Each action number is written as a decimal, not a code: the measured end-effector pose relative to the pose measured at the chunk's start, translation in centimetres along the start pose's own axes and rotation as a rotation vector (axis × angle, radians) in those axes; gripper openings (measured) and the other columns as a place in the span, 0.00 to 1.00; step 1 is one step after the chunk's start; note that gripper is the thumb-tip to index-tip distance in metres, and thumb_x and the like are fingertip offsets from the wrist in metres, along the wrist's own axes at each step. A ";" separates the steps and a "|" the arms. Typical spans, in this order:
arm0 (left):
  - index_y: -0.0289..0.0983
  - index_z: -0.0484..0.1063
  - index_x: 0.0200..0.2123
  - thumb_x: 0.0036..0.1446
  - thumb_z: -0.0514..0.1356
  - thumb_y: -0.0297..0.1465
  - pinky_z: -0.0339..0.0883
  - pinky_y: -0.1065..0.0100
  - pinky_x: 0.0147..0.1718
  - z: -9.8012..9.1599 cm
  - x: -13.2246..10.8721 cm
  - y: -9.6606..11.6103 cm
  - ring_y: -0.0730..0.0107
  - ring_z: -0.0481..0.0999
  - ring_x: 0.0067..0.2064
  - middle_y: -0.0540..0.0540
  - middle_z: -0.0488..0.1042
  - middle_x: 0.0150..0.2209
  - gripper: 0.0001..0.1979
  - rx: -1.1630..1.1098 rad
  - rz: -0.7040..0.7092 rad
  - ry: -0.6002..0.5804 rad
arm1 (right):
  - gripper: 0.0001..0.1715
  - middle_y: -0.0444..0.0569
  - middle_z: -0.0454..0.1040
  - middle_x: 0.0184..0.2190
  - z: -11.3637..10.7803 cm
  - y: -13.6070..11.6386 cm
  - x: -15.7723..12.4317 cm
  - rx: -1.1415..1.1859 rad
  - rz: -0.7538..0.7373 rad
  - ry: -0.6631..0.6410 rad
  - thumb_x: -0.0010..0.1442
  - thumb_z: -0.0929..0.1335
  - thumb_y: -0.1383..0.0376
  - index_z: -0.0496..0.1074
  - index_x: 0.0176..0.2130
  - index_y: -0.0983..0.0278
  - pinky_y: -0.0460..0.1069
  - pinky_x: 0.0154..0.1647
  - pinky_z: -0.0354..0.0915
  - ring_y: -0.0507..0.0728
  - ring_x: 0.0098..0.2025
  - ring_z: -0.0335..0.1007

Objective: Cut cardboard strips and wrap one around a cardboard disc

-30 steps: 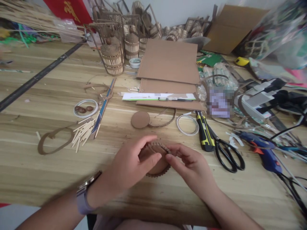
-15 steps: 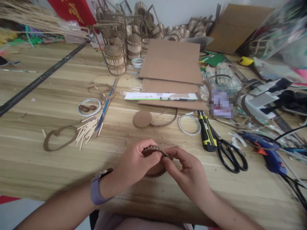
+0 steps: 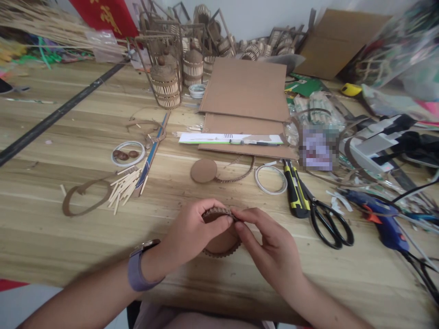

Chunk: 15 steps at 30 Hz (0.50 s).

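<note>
Between my hands is a round cardboard piece (image 3: 221,240) with a ridged, corrugated strip standing around its edge. My left hand (image 3: 192,235) is closed on the far left of the rim, thumb inside and fingers outside. At the rim's far right, my right hand (image 3: 269,242) pinches the corrugated strip between thumb and fingertips. Both hands partly cover the piece. Beyond them lie a loose cardboard disc (image 3: 203,171) and a curved corrugated strip (image 3: 236,178) touching or close to its right side.
To the right are a utility knife (image 3: 295,189), black-handled scissors (image 3: 332,224) and a blue glue gun (image 3: 389,224). A tape roll (image 3: 270,179) lies ahead. Thin wooden sticks (image 3: 125,186) are at left. Cardboard sheets (image 3: 245,89) and small lantern-like models (image 3: 165,87) stand farther back.
The round piece is tilted slightly, so more of its inside shows. My right fingertips have shifted a little along the rim; my left hand keeps its hold.
</note>
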<state>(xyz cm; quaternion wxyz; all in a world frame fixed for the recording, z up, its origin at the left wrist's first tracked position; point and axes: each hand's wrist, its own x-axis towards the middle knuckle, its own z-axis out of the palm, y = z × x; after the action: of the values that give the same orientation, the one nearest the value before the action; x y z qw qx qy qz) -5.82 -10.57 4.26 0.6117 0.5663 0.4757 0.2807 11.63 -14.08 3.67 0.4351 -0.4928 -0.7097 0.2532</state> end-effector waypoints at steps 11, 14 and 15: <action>0.36 0.75 0.34 0.56 0.62 0.34 0.65 0.68 0.36 -0.1 0.0 0.1 0.67 0.74 0.37 0.49 0.77 0.32 0.08 -0.094 -0.009 -0.055 | 0.14 0.47 0.79 0.32 0.0 0.0 0.0 -0.086 -0.083 0.021 0.63 0.65 0.71 0.75 0.45 0.58 0.47 0.33 0.71 0.53 0.34 0.76; 0.36 0.74 0.32 0.55 0.62 0.36 0.65 0.68 0.34 0.0 0.0 0.1 0.67 0.73 0.35 0.49 0.76 0.31 0.09 -0.078 -0.018 -0.068 | 0.13 0.47 0.79 0.32 0.1 0.1 -0.1 -0.108 -0.097 0.024 0.63 0.65 0.71 0.76 0.44 0.59 0.47 0.33 0.71 0.54 0.34 0.76; 0.36 0.74 0.32 0.56 0.62 0.36 0.64 0.68 0.34 -0.1 0.0 0.1 0.67 0.73 0.35 0.49 0.76 0.31 0.09 -0.065 -0.023 -0.065 | 0.13 0.47 0.79 0.32 0.1 0.0 -0.1 -0.110 -0.096 0.023 0.63 0.65 0.71 0.76 0.44 0.59 0.47 0.33 0.71 0.54 0.33 0.76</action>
<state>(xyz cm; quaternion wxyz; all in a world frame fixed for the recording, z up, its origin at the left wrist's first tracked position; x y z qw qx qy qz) -5.85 -10.53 4.37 0.6482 0.5494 0.4525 0.2706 11.55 -14.15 3.53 0.4270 -0.4844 -0.7403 0.1873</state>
